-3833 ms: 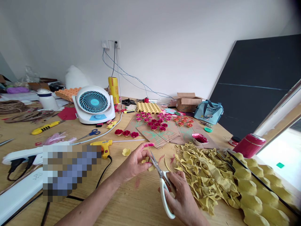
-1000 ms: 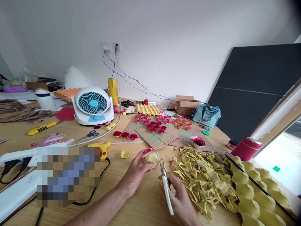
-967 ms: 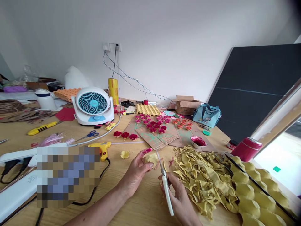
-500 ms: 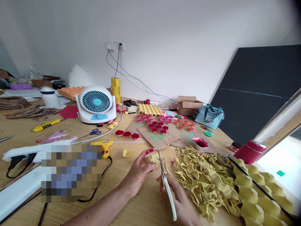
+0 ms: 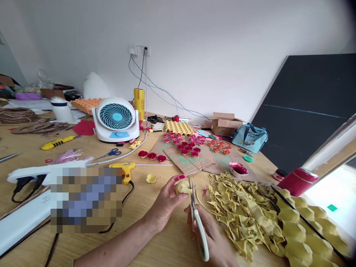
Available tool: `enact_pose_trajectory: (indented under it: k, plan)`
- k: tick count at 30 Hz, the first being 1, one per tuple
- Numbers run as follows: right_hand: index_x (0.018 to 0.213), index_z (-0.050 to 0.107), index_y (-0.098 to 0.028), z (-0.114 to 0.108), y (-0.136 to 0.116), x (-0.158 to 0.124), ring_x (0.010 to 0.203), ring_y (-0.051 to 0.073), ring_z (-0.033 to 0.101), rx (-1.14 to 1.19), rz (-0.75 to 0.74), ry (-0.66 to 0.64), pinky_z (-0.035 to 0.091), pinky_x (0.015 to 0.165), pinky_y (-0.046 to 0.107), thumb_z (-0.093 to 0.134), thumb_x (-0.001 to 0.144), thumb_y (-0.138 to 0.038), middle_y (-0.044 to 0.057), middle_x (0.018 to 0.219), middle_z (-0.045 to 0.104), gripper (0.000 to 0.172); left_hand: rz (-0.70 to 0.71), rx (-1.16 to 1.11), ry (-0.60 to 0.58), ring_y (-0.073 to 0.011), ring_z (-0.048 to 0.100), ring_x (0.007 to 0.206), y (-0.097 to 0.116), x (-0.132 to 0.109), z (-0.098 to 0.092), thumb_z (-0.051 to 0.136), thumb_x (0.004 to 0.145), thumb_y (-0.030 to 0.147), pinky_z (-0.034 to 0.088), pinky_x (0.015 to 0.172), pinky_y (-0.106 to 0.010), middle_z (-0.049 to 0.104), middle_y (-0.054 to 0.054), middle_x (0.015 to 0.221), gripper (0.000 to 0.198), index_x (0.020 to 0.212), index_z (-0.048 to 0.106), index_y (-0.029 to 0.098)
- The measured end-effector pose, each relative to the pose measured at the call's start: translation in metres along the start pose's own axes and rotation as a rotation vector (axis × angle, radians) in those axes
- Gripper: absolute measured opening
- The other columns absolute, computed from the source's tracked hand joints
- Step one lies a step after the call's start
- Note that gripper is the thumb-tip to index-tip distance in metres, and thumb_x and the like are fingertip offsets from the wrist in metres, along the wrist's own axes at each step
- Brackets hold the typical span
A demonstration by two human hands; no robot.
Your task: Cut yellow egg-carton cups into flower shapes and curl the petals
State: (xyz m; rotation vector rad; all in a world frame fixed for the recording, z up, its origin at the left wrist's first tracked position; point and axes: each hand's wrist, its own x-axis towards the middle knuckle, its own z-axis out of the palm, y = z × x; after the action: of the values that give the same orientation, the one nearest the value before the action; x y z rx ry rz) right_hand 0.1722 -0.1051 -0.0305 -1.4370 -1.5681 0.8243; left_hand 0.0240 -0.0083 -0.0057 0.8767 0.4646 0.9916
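My left hand (image 5: 167, 202) pinches a small yellow egg-carton cup piece (image 5: 183, 187) above the wooden table (image 5: 155, 244). My right hand (image 5: 213, 241) grips white-handled scissors (image 5: 198, 226), blades pointing up and away, their tips right beside the cup piece. A heap of yellow carton scraps (image 5: 244, 207) lies just to the right of both hands.
A yellow glue gun (image 5: 125, 170) and its black cord lie left of my left hand. Painted red and pink paper roses (image 5: 186, 146) sit on cardboard beyond. A white fan (image 5: 115, 120), blue scissors (image 5: 111, 152), a power strip (image 5: 33, 174), a red jar (image 5: 299, 181) and a paint dish (image 5: 238, 168) stand around.
The scissor blades have closed in against the yellow cup piece. The view has drifted slightly, and both hands stay in about the same spot.
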Motion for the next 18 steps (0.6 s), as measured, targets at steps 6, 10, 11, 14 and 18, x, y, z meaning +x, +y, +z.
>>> enact_pose_trajectory:
  k: [6,10,11,14,18]
  plan:
    - [0.11,0.065,-0.025,0.001,0.0,-0.001,0.087,0.024,0.062,0.034,-0.058,0.011,0.055,0.079,0.032,0.046,0.093,-0.061,0.004,0.086,0.064,0.044,0.004,0.025,-0.026,-0.0135,0.058,0.085,-0.001,-0.002,0.0,0.083,0.066,0.02,0.042,0.08,-0.023,0.068,0.0,0.093,0.053,0.115,0.06,0.02]
    - [0.113,0.065,-0.025,0.003,0.004,-0.002,0.089,0.024,0.062,0.06,-0.058,0.002,0.055,0.081,0.033,0.046,0.093,-0.06,0.005,0.09,0.064,0.044,0.01,0.036,-0.047,-0.0125,0.056,0.083,0.0,-0.003,0.0,0.081,0.069,0.019,0.042,0.079,-0.023,0.066,0.0,0.091,0.052,0.116,0.058,0.02]
    - [0.115,0.064,-0.026,0.003,0.005,-0.002,0.089,0.024,0.062,0.061,-0.062,0.007,0.055,0.082,0.034,0.046,0.093,-0.061,0.005,0.091,0.065,0.045,0.01,0.038,-0.052,-0.0122,0.056,0.082,0.0,-0.003,0.0,0.081,0.069,0.019,0.042,0.078,-0.023,0.065,0.0,0.09,0.052,0.116,0.058,0.02]
    - [0.121,0.063,-0.028,0.003,0.007,-0.003,0.091,0.024,0.062,0.05,-0.094,0.013,0.054,0.084,0.035,0.045,0.094,-0.061,0.006,0.1,0.068,0.046,-0.002,0.035,-0.059,-0.0113,0.055,0.078,0.0,-0.004,0.001,0.081,0.068,0.019,0.042,0.072,-0.022,0.064,0.002,0.088,0.053,0.115,0.057,0.02]
    - [0.124,0.062,-0.029,0.002,0.009,-0.003,0.09,0.024,0.063,0.021,-0.134,0.012,0.053,0.082,0.034,0.045,0.096,-0.057,0.007,0.111,0.068,0.043,-0.02,0.024,-0.067,-0.0106,0.054,0.073,0.001,-0.005,0.003,0.081,0.067,0.02,0.041,0.068,-0.022,0.063,0.002,0.086,0.053,0.114,0.057,0.02]
